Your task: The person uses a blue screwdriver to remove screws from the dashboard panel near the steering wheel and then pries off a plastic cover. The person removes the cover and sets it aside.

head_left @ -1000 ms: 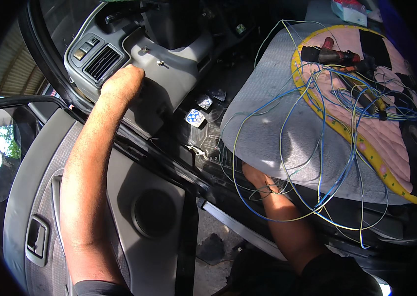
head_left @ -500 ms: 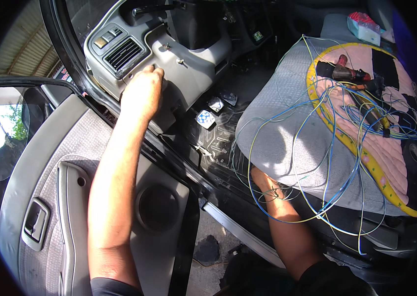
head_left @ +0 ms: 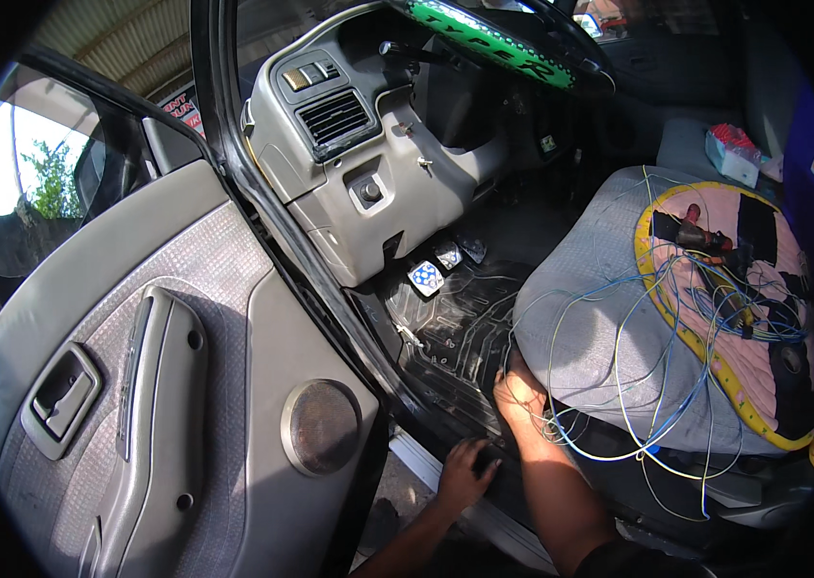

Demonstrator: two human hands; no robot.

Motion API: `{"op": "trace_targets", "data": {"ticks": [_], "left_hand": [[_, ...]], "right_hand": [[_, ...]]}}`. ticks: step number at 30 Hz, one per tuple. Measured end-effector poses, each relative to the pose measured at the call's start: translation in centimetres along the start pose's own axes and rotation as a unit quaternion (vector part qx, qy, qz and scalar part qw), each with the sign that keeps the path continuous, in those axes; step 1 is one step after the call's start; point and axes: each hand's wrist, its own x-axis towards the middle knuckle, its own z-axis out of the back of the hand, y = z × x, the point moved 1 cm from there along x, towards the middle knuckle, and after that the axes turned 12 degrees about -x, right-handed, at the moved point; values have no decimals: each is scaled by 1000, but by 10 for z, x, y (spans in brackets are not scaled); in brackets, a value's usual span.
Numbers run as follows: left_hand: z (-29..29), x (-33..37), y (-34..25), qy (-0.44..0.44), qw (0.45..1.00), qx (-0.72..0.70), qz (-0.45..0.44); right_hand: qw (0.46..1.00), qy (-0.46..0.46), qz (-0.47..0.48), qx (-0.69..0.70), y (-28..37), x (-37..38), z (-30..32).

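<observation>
My left hand (head_left: 467,477) rests at the door sill (head_left: 416,467), thumb apart from its bent fingers, holding nothing visible. Close by, my right hand (head_left: 519,393) reaches down at the front edge of the grey car seat (head_left: 575,289); its fingertips are partly hidden, so their grip is unclear. Loose thin wires (head_left: 619,380), blue, yellow and pale, loop over the seat and hang around my right wrist. On a pink and black pad with a yellow border (head_left: 763,400) lie a dark red tool (head_left: 700,236) and more tangled wire (head_left: 763,332).
The open car door (head_left: 166,385) spans the left. Ahead are the grey lower dashboard (head_left: 368,236), with a round knob (head_left: 369,191), and the pedals (head_left: 426,278) above a black floor mat (head_left: 455,347). A green-covered steering wheel (head_left: 493,43) shows at the top. A red-and-white packet (head_left: 734,154) sits farther back.
My left hand has left the dashboard knob and come down to the sill near my right hand. The right hand shows more beside the seat. The view has shifted, bringing in the steering wheel.
</observation>
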Motion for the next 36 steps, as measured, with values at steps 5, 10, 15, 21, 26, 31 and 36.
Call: {"op": "trace_targets", "data": {"ticks": [5, 10, 15, 21, 26, 31, 36], "left_hand": [[-2, -15, 16, -56, 992, -9, -111], [0, -19, 14, -64, 994, -37, -77], [-5, -25, 27, -117, 989, -35, -89], [4, -24, 16, -118, 988, -42, -86], [6, -21, 14, -89, 991, -53, -89], [7, -25, 16, -95, 991, -66, -71], [4, -24, 21, -100, 990, -58, -81]], "right_hand": [[964, -142, 188, 126, 32, -26, 6], [957, -133, 214, 145, 35, -33, -4], [902, -79, 179, 386, 120, -5, 41], [843, -131, 141, 503, 270, 72, 176], [885, -264, 7, 384, 283, 168, 226], [975, -139, 160, -66, 224, 243, 253], [899, 209, 149, -355, 176, 263, 254]]}}
